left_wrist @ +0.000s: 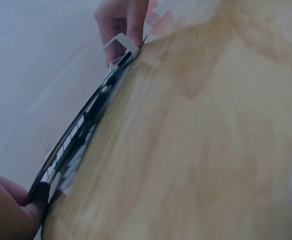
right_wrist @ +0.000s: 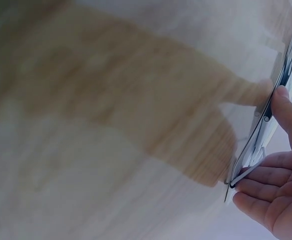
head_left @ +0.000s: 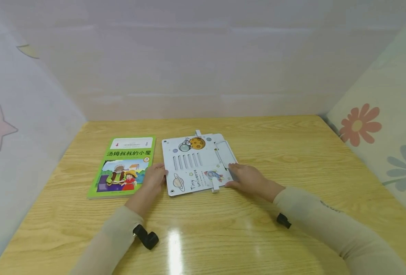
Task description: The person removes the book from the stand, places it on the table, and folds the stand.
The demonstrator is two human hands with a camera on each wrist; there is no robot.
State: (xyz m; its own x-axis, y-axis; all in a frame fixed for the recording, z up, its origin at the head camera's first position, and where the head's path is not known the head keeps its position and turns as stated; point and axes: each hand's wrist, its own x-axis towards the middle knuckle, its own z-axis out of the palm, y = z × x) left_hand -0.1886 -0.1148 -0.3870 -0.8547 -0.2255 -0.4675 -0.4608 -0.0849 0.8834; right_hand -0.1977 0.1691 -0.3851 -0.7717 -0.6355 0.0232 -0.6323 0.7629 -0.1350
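A white folding book stand [head_left: 184,170], printed with planets, a rocket and the words "Tiny universe", lies turned sideways between my hands. My left hand [head_left: 156,177] holds its left edge; in the left wrist view that thumb [left_wrist: 36,200] is at the stand's dark side. At the opposite end my right hand [head_left: 249,179] grips the right edge, with the thumb [right_wrist: 281,100] on one side and the fingers by a thin white bracket. White page clips stick out at the stand's far edge [head_left: 198,133] and near edge [head_left: 215,185]. Its underside is hidden in the head view.
A green-bordered picture book [head_left: 120,168] lies flat on the wooden table [head_left: 203,229], just left of my left hand. Pale patterned walls [head_left: 203,68] enclose the table at the back and both sides. Small black devices [head_left: 146,236] sit at my wrists.
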